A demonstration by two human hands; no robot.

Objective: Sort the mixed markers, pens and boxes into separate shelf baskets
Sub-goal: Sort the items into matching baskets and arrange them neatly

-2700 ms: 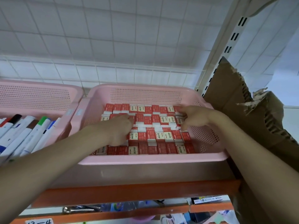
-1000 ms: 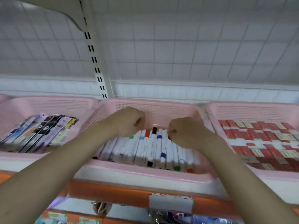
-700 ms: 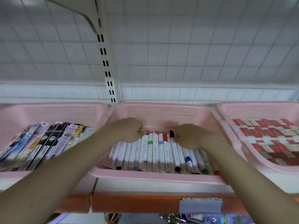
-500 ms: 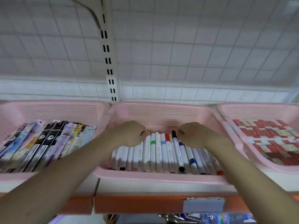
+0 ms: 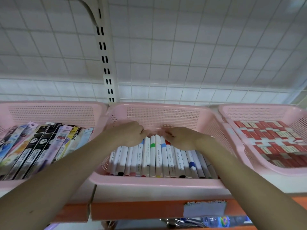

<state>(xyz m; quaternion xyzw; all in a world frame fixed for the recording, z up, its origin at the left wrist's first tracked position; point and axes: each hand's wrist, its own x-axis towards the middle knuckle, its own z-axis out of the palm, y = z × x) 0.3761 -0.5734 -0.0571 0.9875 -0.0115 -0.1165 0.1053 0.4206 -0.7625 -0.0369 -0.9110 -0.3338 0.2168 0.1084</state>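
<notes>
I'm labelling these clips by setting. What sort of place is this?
Probably a stationery shop: pink baskets of markers and small red boxes on an orange-edged shelf, below a slotted shelving upright.

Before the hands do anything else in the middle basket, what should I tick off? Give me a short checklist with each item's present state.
1. Middle basket holds only markers: ok, as far as visible.
2. Markers lie side by side, front to back: ok.
3. Left hand rests on the far ends of the markers: ok.
4. Right hand holds a marker: cannot tell, fingers curl out of sight.
5. Left basket holds only packaged pens: ok.
6. Right basket holds only red boxes: ok.
</notes>
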